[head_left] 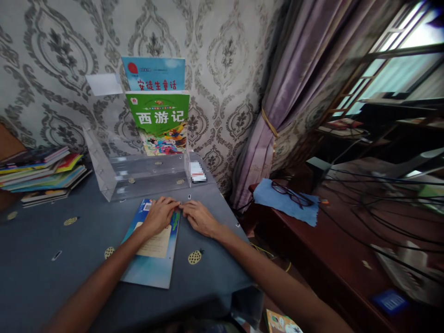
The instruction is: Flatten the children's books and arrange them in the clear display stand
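Note:
A blue book lies on the dark grey tablecloth, a barcode and a pale text panel on its upward face. My left hand rests across its upper part, fingers bent and closed at the top right corner. From the right, my right hand meets it there, with its fingers curled and the tips pinched at that same corner. The fingertips of both hands nearly touch and hide the corner itself. Behind the hands stands a clear acrylic rack holding a green book upright and a light blue book behind it.
A stack of books sits at the left. Beside the rack's right end is a small white blurred item. On the reddish-brown desk to the right lie a blue cloth, glasses and tangled cables. A purple curtain hangs behind.

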Motion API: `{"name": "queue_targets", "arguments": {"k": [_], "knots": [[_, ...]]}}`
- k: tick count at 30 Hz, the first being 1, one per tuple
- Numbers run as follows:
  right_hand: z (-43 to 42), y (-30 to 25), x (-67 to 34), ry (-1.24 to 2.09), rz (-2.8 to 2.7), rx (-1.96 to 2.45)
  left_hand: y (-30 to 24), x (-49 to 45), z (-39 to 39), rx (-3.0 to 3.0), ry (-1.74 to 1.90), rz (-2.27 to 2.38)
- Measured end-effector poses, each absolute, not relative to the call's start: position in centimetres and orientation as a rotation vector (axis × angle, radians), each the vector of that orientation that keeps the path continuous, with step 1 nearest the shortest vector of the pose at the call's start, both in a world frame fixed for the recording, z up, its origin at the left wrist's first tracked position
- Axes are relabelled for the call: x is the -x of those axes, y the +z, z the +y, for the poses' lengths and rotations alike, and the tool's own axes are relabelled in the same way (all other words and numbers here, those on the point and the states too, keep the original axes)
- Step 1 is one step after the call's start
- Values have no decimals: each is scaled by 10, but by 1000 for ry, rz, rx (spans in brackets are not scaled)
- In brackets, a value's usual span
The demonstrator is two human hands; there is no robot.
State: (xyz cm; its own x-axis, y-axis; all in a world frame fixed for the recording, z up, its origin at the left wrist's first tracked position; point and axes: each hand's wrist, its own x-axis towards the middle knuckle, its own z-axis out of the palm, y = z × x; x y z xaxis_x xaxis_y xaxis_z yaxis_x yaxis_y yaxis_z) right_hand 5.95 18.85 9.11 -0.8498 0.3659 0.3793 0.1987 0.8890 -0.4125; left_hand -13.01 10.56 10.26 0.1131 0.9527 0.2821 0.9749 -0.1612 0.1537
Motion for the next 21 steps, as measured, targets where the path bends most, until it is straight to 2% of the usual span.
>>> {"name": "queue_targets", "arguments": {"k": [9,21], "knots": [[193,87,-58,528,-2582,423,90,133,107,2319,-665,-1966],[201,83,-58,858,-2378,473,81,133,107,2284,-647,-1903]]}}
